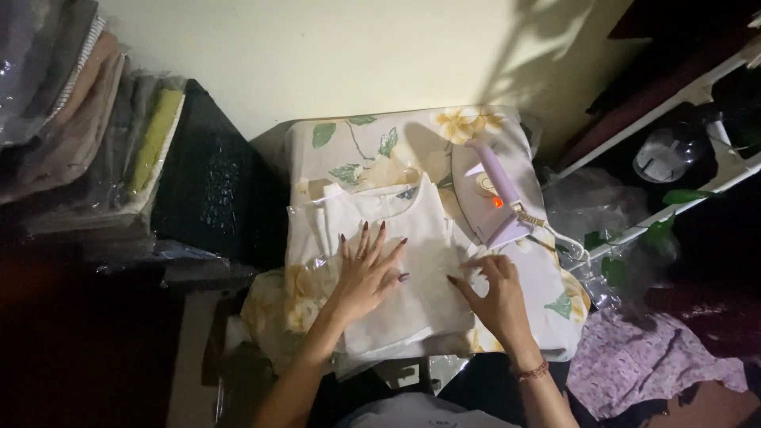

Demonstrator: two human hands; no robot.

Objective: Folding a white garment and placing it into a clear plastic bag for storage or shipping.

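Both hands rest on a white garment point(412, 261) that lies flat in the middle of the frame. Her left hand point(366, 273) is spread wide, fingers fanned and palm pressed down on the cloth, partly over a crinkled clear plastic wrapper point(317, 265) at the garment's left edge. Just right of it, the right hand point(495, 295) sits with fingers bent, the fingertips pinching or pressing the fabric near its right edge; which of the two cannot be told. A beaded bracelet point(531, 371) circles the right wrist.

Under the garment is a floral sheet point(380, 143) with yellow blossoms and green leaves, covering a small table or board that fills the centre of the frame. On that sheet, to the upper right of the garment, stands a lilac iron point(495, 202) with a glowing orange light, its cord point(555, 230) trailing off to the right.

At the upper left, folded clothes in clear bags point(71, 119) are stacked against the wall. A purple patterned cloth point(642, 361) lies crumpled at the lower right, and a white shelf frame point(682, 95) crosses the upper right corner.
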